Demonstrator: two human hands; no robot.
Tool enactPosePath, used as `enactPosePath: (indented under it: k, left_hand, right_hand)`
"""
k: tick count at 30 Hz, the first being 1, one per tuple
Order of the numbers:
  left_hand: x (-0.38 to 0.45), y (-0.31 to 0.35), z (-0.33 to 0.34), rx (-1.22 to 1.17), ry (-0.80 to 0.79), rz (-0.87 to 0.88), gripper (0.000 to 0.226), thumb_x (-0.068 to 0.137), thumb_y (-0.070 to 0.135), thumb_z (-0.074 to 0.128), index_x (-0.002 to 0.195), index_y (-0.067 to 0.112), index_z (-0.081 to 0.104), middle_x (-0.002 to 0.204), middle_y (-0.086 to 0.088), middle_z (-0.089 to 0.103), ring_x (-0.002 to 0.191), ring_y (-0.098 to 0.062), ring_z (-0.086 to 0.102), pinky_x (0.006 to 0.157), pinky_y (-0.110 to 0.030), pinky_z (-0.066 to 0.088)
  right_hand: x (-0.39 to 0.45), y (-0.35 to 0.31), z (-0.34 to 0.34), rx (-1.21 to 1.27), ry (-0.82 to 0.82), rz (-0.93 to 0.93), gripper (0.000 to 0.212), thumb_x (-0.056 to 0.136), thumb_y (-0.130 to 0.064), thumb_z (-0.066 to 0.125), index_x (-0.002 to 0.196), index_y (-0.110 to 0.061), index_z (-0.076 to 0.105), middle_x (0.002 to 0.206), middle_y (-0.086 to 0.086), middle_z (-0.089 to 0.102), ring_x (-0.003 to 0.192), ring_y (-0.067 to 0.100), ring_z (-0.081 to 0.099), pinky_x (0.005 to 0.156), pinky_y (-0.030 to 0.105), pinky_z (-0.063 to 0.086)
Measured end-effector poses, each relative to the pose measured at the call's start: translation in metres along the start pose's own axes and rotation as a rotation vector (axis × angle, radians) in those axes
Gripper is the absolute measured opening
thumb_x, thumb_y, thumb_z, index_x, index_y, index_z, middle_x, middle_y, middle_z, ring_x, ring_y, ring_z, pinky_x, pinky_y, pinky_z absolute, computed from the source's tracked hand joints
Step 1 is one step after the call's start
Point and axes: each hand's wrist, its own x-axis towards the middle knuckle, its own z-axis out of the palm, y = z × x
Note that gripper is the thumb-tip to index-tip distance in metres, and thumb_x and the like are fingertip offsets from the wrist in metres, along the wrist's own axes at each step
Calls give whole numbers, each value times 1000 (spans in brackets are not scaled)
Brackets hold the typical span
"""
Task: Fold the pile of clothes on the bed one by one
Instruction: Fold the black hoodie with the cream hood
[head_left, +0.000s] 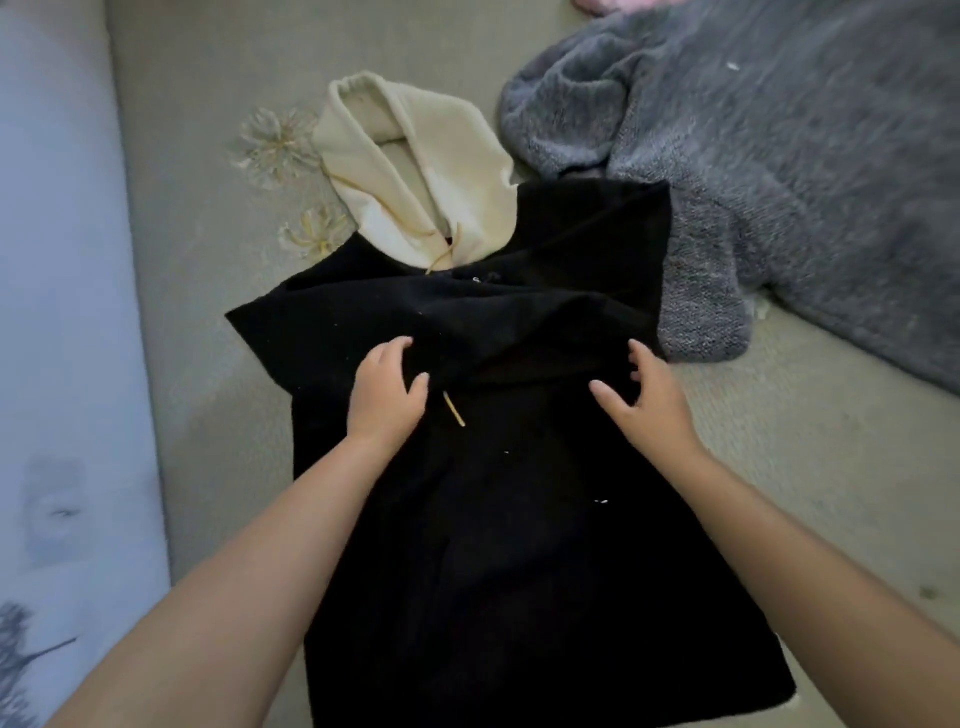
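Head view: the black hoodie lies flat on the bed in front of me, its cream hood pointing to the far side and its sleeves folded across the chest. My left hand grips the folded sleeve fabric, fingers curled into it. My right hand rests on the right part of the same fold, thumb out; I cannot tell whether its fingers pinch the cloth. A yellow drawstring shows between my hands. A grey knitted sweater lies crumpled to the far right, touching the hoodie's edge.
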Motion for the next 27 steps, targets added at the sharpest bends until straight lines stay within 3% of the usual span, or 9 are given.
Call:
enactPosePath:
  k: [5,8,10,14,19,21,23,25,27]
  left_hand:
    - [-5,-37,4,564,-167,22,76,81,38,64,142,14,25,145,-9,29,137,-24,23,112,-36,26]
    - [-3,-41,9,682,-169,60,77,82,41,62,143,17,21,143,-7,31,133,-22,29,106,-33,30]
    - [1,-38,6,752,-163,151,62,82,26,64,136,12,36,126,-9,48,114,-23,49,89,-32,43]
    - [14,-43,-11,569,104,384,17,55,-14,64,70,-8,64,59,-20,57,47,-33,55,36,-31,44]
    - [15,-67,-29,454,86,440,15,68,-8,56,79,-9,66,72,-22,62,60,-37,60,50,-41,52]
    - [6,-77,-20,450,-63,356,32,71,-12,62,103,-8,64,101,-25,63,90,-40,61,75,-48,53]
    - [-2,-87,-7,499,-243,291,53,84,-1,53,135,5,42,140,-16,39,130,-30,36,108,-38,31]
    - [-3,-92,-3,472,-352,254,60,88,6,47,143,14,27,152,-6,20,142,-20,13,115,-29,12]
    - [-6,-90,-6,337,-273,274,55,85,3,51,138,8,37,148,-11,29,141,-23,18,114,-31,14]
  right_hand:
    - [40,-19,9,-407,191,-78,81,78,-26,69,144,-17,24,151,16,17,137,32,17,107,48,21]
    - [65,-25,-7,-723,-2,-145,61,83,-20,60,138,-17,34,137,9,44,132,26,27,111,52,7]
    - [70,-35,-16,-948,-46,-375,33,81,-9,56,113,-8,56,107,9,61,114,28,46,111,54,8]
    - [82,-58,-47,-877,360,-807,16,55,8,64,64,-5,63,62,13,56,64,30,59,90,40,35]
    - [82,-49,-71,-857,495,-936,24,63,5,58,75,-11,71,61,12,52,70,24,39,75,35,27]
    - [67,-29,-62,-1031,299,-833,34,69,0,56,98,-9,71,75,17,58,78,28,53,86,40,33]
    - [53,-15,-49,-1285,-114,-468,50,86,-9,46,135,-14,43,114,18,52,110,32,48,105,51,25]
    - [46,-12,-35,-1397,-273,-246,55,94,-18,35,145,-17,17,132,12,38,126,29,32,111,53,10]
    - [44,-21,-23,-1371,-217,-230,45,93,-17,35,138,-12,35,126,11,44,122,30,36,111,53,12]
